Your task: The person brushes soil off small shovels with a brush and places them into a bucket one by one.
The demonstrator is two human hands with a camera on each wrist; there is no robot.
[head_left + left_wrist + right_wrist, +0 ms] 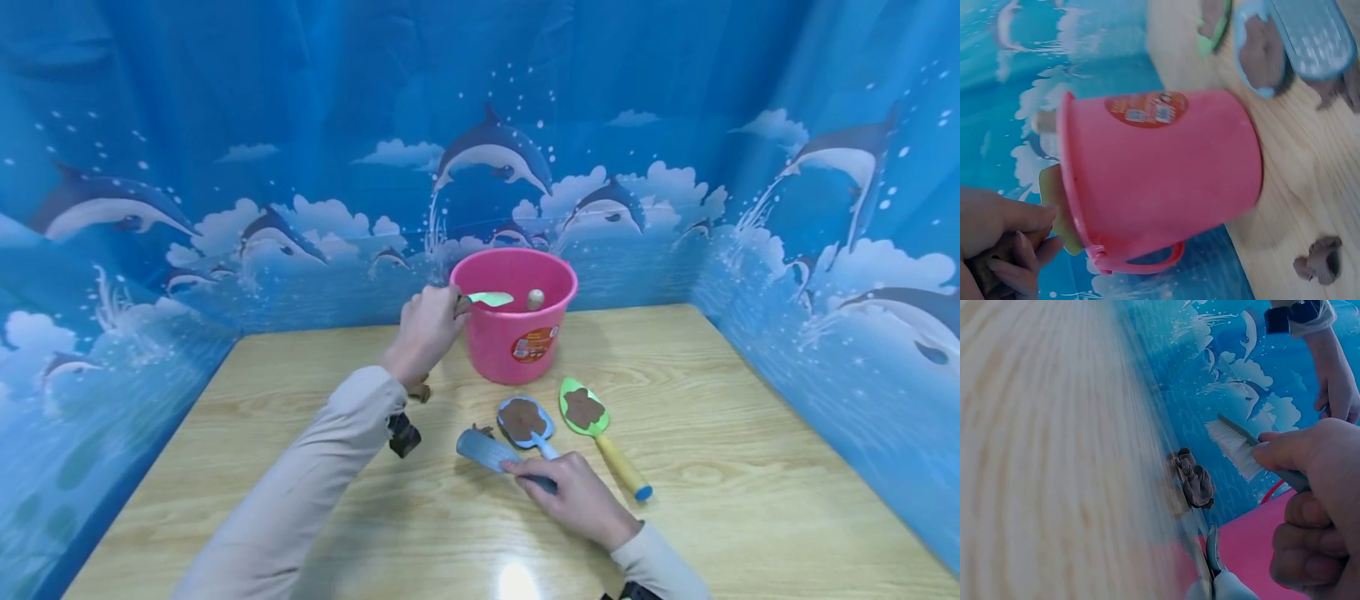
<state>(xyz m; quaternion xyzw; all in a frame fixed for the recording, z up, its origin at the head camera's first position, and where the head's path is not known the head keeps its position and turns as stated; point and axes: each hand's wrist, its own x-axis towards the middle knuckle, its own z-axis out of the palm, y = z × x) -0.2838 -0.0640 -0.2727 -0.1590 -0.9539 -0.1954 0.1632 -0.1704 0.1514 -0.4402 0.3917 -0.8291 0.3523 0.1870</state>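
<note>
Left hand (pixel 427 329) gripping a hand trowel (pixel 491 298), its smooth pale-green blade at the pink bucket's (pixel 502 354) rim, right hand (pixel 577 500) gripping a blue-grey scrub brush (pixel 483 450), textured back up, dense white bristles below, near a blue toy shovel (pixel 546 450) smeared brown

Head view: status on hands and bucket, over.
Left hand grips green-bladed tool at mouth of pink bucket. Right hand holds brush over table. Blue scoop close beside brush, possibly in the way.
</note>
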